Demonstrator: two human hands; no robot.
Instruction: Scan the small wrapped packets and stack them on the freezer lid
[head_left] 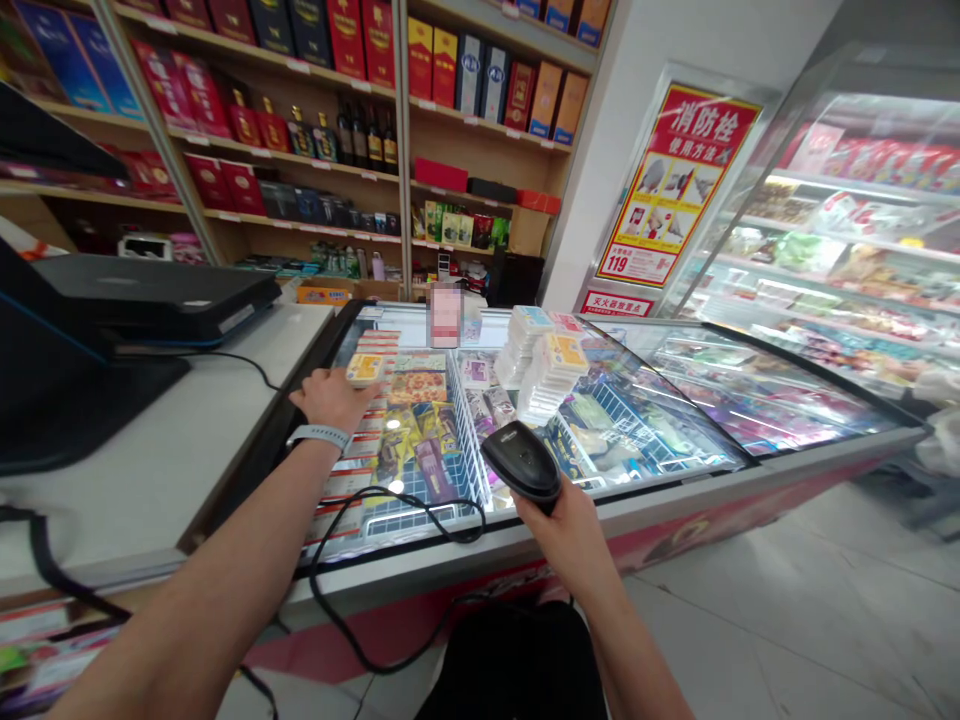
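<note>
My right hand (566, 520) is wrapped round the handle of a black barcode scanner (523, 462), held over the near edge of the glass-topped freezer (525, 510). A black cable (330, 610) loops across the freezer's front rim. At the left, my left hand (334, 398), with a pale band at the wrist, has its fingers on a small white-and-yellow pack (365, 368) over the glass. Beyond the scanner stand stacks of similar packs: one with a yellow top (555, 375), one with a blue top (521, 345), and a pinkish one (566, 324) partly hidden behind them.
A pale counter (232, 420) with a dark checkout machine (157, 295) borders the freezer on the left. Boxes and bottles fill the wooden shelves (300, 70) behind. A red fire-hydrant sign (667, 180) hangs on the pillar, and a lit display fridge (847, 220) stands at right.
</note>
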